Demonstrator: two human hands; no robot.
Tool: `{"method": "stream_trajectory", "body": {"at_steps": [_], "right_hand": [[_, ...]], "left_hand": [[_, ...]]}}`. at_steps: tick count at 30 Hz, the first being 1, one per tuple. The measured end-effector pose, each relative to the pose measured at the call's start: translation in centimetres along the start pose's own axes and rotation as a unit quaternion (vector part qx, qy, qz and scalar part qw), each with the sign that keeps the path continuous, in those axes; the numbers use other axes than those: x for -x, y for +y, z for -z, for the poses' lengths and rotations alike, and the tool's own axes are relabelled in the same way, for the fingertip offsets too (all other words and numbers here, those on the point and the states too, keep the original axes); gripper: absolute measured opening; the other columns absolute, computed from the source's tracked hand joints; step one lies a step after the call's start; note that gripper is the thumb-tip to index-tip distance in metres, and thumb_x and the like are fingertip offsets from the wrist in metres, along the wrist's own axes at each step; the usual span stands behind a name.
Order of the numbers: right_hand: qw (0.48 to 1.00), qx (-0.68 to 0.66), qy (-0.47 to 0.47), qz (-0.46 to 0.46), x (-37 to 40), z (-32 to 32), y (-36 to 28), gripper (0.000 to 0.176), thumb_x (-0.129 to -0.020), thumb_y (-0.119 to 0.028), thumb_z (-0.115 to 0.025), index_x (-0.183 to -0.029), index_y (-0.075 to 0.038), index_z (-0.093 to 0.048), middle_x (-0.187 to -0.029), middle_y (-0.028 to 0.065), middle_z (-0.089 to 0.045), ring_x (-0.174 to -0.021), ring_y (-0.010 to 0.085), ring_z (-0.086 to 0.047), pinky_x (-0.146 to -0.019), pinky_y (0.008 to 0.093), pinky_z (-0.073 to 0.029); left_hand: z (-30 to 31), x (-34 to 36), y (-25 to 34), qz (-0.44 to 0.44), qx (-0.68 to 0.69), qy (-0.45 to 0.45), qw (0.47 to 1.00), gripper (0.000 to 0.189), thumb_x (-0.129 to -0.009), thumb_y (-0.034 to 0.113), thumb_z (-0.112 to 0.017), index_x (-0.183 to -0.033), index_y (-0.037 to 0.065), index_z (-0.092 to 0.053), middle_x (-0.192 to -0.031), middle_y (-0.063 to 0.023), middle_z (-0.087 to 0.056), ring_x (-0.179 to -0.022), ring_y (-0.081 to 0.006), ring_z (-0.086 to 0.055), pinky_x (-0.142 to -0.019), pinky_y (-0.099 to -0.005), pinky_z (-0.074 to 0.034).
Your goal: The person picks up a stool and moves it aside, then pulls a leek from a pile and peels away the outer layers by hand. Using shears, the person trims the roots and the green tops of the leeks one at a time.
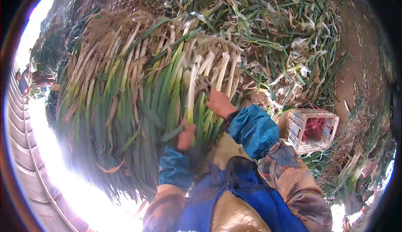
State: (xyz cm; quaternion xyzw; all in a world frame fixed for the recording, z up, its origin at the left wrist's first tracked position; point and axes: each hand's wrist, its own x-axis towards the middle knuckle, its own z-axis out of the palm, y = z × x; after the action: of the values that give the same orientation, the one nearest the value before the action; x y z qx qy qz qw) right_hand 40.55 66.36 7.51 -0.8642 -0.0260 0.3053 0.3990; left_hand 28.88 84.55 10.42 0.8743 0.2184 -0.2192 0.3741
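My left hand [186,136] is closed around the green part of a long green onion [192,87], whose white stalk points up and away. In my right hand [220,103] is a pair of grey metal shears [203,84], its jaws beside that white stalk near the root end. Whether the blades touch the stalk is hard to tell. Several green onions with bare white stalks [223,70] lie just right of the shears. To the left spreads a thick row of green onions [113,77] with soil and brown roots on them.
Stripped leaves [272,35] form a large heap at the back right. A white plastic crate [313,130] with red strings inside lies on its side at the right. Bare brown soil [356,77] shows at the far right, and ribbed sheeting [27,169] lines the left edge.
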Motion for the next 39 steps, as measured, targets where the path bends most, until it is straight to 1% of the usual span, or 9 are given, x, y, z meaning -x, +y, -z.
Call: {"method": "stream_trajectory", "body": {"at_steps": [12,15,18,20,23,26,30,37,39], "right_hand": [[0.999,0.0,0.02,0.039,15.2,1.6,0.5,0.052,-0.077,-0.025,-0.054,-0.116,0.003,-0.033,-0.086,0.027,-0.057,-0.081,0.0451,-0.056,-0.073,0.0508,-0.045],[0.992,-0.031,-0.118,-0.013,15.8,2.3,0.6,0.051,-0.08,-0.026,-0.052,-0.117,0.004,-0.033,-0.086,0.0249,-0.058,-0.08,0.0447,-0.056,-0.072,0.0525,-0.045],[0.994,0.043,-0.046,-0.085,10.6,-1.8,7.6,0.034,-0.08,-0.023,-0.051,-0.104,-0.004,-0.039,-0.093,0.0268,-0.057,-0.082,0.0416,-0.058,-0.066,0.051,-0.045],[0.993,-0.039,-0.03,-0.103,9.9,4.5,4.5,0.031,-0.08,-0.023,-0.048,-0.102,-0.002,-0.041,-0.076,0.0232,-0.058,-0.071,0.041,-0.058,-0.058,0.0497,-0.045],[0.998,-0.029,-0.051,-0.003,10.4,3.1,2.8,0.051,-0.072,-0.019,-0.052,-0.116,0.002,-0.036,-0.074,0.0242,-0.058,-0.071,0.0392,-0.059,-0.057,0.0476,-0.046],[0.999,-0.023,-0.025,-0.031,8.4,-1.3,5.3,0.046,-0.071,-0.017,-0.053,-0.111,0.001,-0.038,-0.074,0.024,-0.057,-0.07,0.0411,-0.057,-0.057,0.0476,-0.045],[0.996,-0.049,0.062,-0.043,6.2,1.0,7.6,0.036,-0.072,-0.017,-0.053,-0.101,0.001,-0.041,-0.077,0.0245,-0.057,-0.073,0.042,-0.057,-0.059,0.0487,-0.044],[0.993,-0.076,0.046,-0.072,9.0,0.2,6.6,0.038,-0.077,-0.025,-0.053,-0.103,0.001,-0.042,-0.08,0.0257,-0.058,-0.073,0.0414,-0.058,-0.061,0.0505,-0.045],[0.989,-0.102,0.098,-0.048,9.7,-2.8,7.6,0.03,-0.073,-0.015,-0.053,-0.096,0.002,-0.044,-0.066,0.0209,-0.057,-0.062,0.0397,-0.059,-0.052,0.0501,-0.045]], "left_hand": [[-3.9,-5.5,6.5,0.074,-0.2,0.01,0.977,0.022,-0.075,0.012,-0.055,-0.094,0.002,-0.05,-0.086,-0.0226,-0.06,-0.08,-0.0419,-0.057,-0.069,-0.0483,-0.046],[-9.0,-0.8,-0.2,-0.228,-0.023,0.118,0.966,0.016,-0.077,0.011,-0.052,-0.092,0.005,-0.051,-0.084,-0.0197,-0.06,-0.076,-0.0396,-0.058,-0.063,-0.0477,-0.047],[-12.8,0.4,-4.4,0.109,-0.251,-0.046,0.961,0.026,-0.086,0.019,-0.049,-0.105,0.003,-0.055,-0.093,-0.0187,-0.061,-0.084,-0.0337,-0.06,-0.069,-0.0411,-0.048],[-10.7,1.4,0.0,0.06,-0.216,0.003,0.974,0.021,-0.086,0.025,-0.053,-0.088,0.005,-0.052,-0.076,-0.02,-0.062,-0.067,-0.0363,-0.061,-0.055,-0.0461,-0.048],[-11.3,-1.5,-1.5,-0.057,-0.333,-0.027,0.941,0.032,-0.084,0.024,-0.055,-0.104,-0.001,-0.056,-0.09,-0.0142,-0.062,-0.084,-0.0271,-0.061,-0.067,-0.0382,-0.048],[-12.3,-4.7,-3.2,-0.148,0.142,-0.047,0.978,0.043,-0.083,0.029,-0.058,-0.112,-0.002,-0.052,-0.104,-0.0127,-0.059,-0.092,-0.0252,-0.058,-0.074,-0.0353,-0.047],[-9.3,-8.9,2.6,-0.204,-0.545,0.076,0.81,0.048,-0.082,0.031,-0.059,-0.117,0.0,-0.048,-0.111,-0.0096,-0.053,-0.101,-0.0266,-0.053,-0.081,-0.0342,-0.045],[-13.4,-18.8,-4.7,-0.183,-0.478,0.054,0.857,0.045,-0.083,0.038,-0.057,-0.11,0.003,-0.05,-0.103,-0.013,-0.057,-0.089,-0.0326,-0.058,-0.073,-0.0406,-0.048],[-11.3,-16.0,0.8,-0.133,-0.26,-0.03,0.956,0.044,-0.08,0.036,-0.061,-0.107,0.002,-0.054,-0.095,-0.0158,-0.061,-0.083,-0.0327,-0.06,-0.07,-0.042,-0.049]]}}
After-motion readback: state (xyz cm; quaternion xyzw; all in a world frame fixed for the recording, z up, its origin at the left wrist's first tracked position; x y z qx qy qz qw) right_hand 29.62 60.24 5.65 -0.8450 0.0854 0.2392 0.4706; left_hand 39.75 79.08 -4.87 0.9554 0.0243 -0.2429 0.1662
